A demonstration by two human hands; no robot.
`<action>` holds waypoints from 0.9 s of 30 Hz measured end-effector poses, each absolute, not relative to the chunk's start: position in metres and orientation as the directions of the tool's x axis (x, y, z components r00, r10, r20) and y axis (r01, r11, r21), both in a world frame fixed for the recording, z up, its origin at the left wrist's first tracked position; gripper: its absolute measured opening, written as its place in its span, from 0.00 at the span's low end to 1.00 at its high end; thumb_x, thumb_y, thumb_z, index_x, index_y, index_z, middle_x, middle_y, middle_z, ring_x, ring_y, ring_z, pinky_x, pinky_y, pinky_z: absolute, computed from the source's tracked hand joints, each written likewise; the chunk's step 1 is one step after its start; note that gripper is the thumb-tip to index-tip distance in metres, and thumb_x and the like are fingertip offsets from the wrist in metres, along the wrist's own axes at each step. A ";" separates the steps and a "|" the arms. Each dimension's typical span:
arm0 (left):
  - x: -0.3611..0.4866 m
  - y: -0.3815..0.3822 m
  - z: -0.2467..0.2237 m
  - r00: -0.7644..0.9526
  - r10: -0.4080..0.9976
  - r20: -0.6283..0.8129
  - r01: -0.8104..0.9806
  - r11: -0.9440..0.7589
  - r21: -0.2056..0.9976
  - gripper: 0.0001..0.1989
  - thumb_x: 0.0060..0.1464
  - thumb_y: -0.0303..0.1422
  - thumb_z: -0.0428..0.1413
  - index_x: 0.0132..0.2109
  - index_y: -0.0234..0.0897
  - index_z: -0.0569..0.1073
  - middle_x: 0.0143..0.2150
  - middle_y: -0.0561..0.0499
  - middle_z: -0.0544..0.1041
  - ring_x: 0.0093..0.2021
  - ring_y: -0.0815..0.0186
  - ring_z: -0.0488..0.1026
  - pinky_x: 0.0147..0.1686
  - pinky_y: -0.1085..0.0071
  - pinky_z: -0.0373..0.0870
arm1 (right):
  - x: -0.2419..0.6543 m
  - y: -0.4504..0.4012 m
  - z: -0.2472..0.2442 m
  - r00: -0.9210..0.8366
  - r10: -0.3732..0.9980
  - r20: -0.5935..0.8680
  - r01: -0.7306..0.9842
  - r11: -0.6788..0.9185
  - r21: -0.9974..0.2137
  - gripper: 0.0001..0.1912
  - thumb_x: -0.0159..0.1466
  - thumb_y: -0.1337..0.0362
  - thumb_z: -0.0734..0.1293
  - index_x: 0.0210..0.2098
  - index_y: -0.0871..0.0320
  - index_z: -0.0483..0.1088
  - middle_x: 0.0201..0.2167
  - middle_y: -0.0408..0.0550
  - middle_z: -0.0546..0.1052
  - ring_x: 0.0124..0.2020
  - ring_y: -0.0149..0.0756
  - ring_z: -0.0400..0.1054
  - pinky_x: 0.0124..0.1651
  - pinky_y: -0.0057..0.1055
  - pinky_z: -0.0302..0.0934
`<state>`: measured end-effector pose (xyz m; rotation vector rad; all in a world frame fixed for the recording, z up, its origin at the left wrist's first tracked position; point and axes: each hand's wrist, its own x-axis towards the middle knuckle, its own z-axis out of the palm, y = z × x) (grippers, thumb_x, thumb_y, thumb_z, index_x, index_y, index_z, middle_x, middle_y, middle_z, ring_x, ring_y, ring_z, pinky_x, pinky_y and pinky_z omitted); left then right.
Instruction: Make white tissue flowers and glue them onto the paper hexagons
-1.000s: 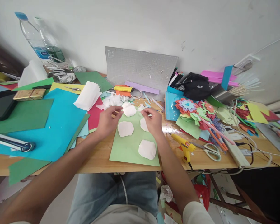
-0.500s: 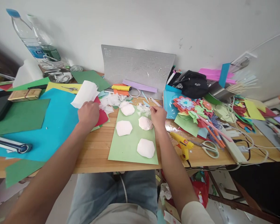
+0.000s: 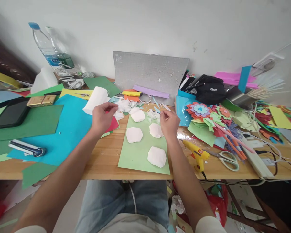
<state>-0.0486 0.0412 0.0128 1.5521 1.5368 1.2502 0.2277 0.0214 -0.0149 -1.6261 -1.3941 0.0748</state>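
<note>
My left hand (image 3: 103, 118) is raised over the scraps of torn white paper (image 3: 125, 105), thumb and fingertips pinched together. Whatever lies between them is too small to make out. Just behind it is a white paper roll (image 3: 96, 99). My right hand (image 3: 170, 123) is closed in a pinch near the upper right edge of a light green sheet (image 3: 142, 161); its fingertips hide anything they hold. Several white, rounded paper pieces lie on that sheet, among them one at the lower right (image 3: 157, 156) and one by my right wrist (image 3: 155, 130).
A yellow glue gun (image 3: 196, 153) and scissors (image 3: 228, 160) lie to the right, near paper flowers (image 3: 198, 111). At left are blue paper (image 3: 72, 129), a stapler (image 3: 27, 148) and a black phone-like object (image 3: 11, 111). A grey cutting mat (image 3: 150, 72) leans on the wall.
My left hand has let go of the white paper roll and moved right, its fingertips now pinched. My right hand stays near the sheet's upper right. The whole view has shifted slightly.
</note>
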 end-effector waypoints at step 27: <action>0.004 0.001 -0.011 0.308 0.939 -0.154 -0.089 0.190 0.978 0.15 0.46 0.43 0.65 0.35 0.36 0.75 0.32 0.51 0.76 0.34 0.68 0.73 0.30 0.73 0.74 | 0.171 -0.012 -0.010 -0.009 0.998 -0.063 0.027 -0.062 -0.998 0.15 0.51 0.51 0.74 0.31 0.56 0.76 0.27 0.44 0.77 0.29 0.32 0.71 0.33 0.31 0.71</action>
